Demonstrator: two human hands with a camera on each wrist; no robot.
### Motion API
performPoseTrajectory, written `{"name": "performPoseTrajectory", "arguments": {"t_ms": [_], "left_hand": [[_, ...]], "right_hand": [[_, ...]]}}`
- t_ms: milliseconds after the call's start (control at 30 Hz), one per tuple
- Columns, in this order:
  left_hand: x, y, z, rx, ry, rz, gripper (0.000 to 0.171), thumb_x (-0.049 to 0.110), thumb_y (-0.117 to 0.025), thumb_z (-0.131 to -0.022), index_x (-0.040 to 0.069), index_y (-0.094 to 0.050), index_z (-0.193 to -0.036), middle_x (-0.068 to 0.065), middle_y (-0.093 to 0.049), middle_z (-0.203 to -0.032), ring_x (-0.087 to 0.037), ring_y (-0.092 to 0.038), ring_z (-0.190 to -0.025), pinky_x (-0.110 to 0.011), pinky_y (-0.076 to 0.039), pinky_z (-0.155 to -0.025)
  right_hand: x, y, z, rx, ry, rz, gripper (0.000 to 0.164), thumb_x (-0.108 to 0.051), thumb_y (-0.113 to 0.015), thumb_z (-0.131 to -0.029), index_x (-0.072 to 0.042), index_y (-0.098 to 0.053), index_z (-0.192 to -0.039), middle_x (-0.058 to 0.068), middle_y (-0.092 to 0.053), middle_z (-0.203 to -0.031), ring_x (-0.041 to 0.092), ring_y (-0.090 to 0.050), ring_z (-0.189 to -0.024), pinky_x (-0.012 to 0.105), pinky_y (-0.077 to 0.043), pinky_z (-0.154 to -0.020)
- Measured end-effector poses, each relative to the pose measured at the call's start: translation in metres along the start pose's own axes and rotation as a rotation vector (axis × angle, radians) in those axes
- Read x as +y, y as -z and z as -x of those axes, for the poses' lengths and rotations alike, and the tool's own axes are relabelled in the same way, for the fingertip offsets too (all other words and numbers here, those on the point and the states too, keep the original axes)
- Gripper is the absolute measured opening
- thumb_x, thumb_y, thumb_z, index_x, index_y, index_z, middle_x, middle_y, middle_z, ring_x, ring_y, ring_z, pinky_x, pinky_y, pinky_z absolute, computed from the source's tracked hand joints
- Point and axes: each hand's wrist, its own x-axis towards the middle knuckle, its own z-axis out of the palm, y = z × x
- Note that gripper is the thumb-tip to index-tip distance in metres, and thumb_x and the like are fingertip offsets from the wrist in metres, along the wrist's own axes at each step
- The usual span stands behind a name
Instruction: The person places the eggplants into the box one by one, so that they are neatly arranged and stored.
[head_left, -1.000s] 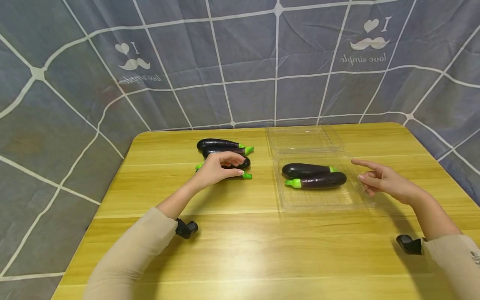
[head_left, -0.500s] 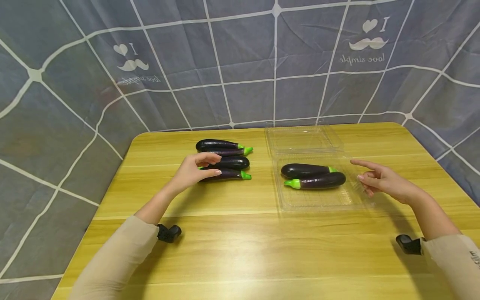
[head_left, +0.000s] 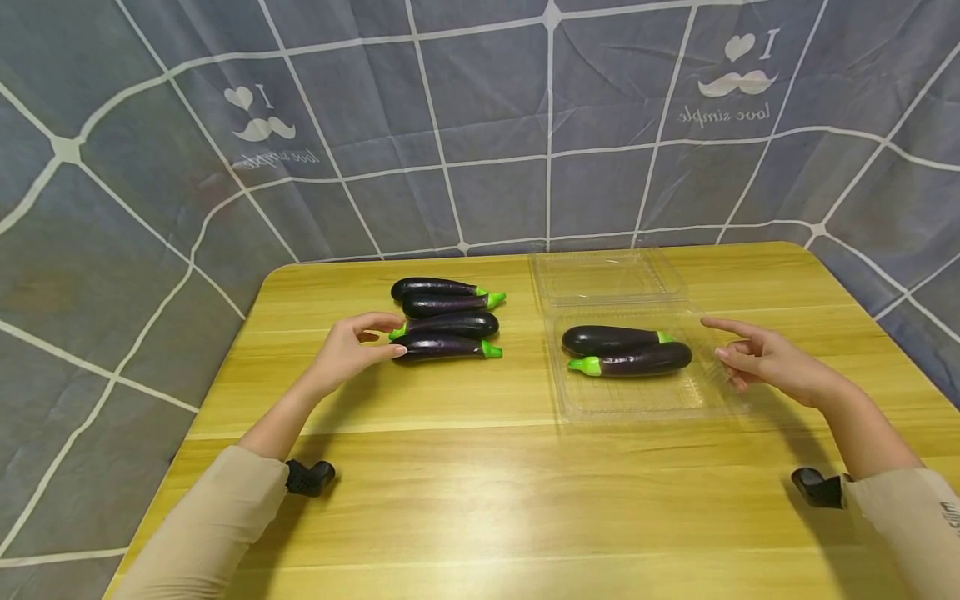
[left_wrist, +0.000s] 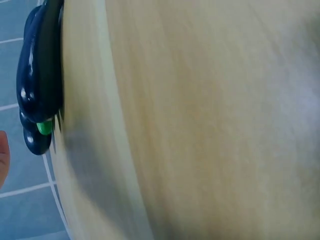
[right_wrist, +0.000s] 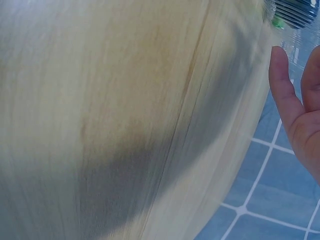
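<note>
- Tile-print cloth (head_left: 495, 200) hangs behind the clear container (head_left: 645, 397), past the far edge of the bench (head_left: 480, 508).
- Bench carries everything; container sits on it, bare strip in front of the two eggplants inside.
- Lid (head_left: 600, 277) folded back at container's far side, so closing not done.
- Four eggplants (head_left: 453, 323) on bench, left of container, side by side; three stems toward container, one away. Look like the part left.
- Far eggplant (head_left: 609, 340) and near eggplant (head_left: 647, 360) lie inside container, touching, stems opposed. Two of six in; I'd call it about a third along.
- Left hand (head_left: 351, 348): left of container, beyond the four, at left ends of the nearest two; thumb and fingers apart, contact can't tell.
- Right hand (head_left: 776, 363): at container's right edge, index extended, fingers apart, no eggplant; rim contact unclear.
</note>
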Motion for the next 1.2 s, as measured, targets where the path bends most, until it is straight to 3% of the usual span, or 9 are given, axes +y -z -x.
{"name": "performPoseTrajectory", "arguments": {"t_ms": [600, 800, 1200], "left_hand": [[-0.016, 0.002, 0.000, -0.028, 0.089, -0.034, 0.048, 0.011, -0.074, -0.080, -0.003, -0.057, -0.122, -0.019, -0.057, -0.123, -0.034, -0.053, -0.111, -0.045, -0.046, -0.091], [-0.021, 0.001, -0.001, -0.026, 0.095, -0.027, 0.048, 0.011, -0.074, -0.080, -0.004, -0.057, -0.123, -0.021, -0.057, -0.123, -0.036, -0.052, -0.111, -0.047, -0.045, -0.093], [-0.026, -0.002, -0.004, -0.015, 0.106, -0.110, 0.045, 0.013, -0.076, -0.079, 0.000, -0.061, -0.119, -0.018, -0.059, -0.119, -0.032, -0.056, -0.103, -0.043, -0.047, -0.087]], "right_hand": [[0.000, 0.000, 0.000, -0.013, 0.002, -0.005, 0.047, -0.007, -0.042, -0.100, -0.030, -0.033, -0.140, 0.004, -0.043, -0.064, 0.020, -0.046, -0.054, 0.036, -0.044, -0.053], [0.001, 0.001, 0.000, -0.008, 0.004, 0.000, 0.047, -0.007, -0.042, -0.100, -0.032, -0.034, -0.138, 0.004, -0.043, -0.064, 0.020, -0.046, -0.054, 0.036, -0.044, -0.052], [0.001, 0.000, 0.000, 0.003, -0.013, 0.013, 0.047, -0.008, -0.043, -0.099, -0.024, -0.031, -0.142, 0.005, -0.042, -0.064, 0.024, -0.045, -0.054, 0.037, -0.044, -0.053]]}}
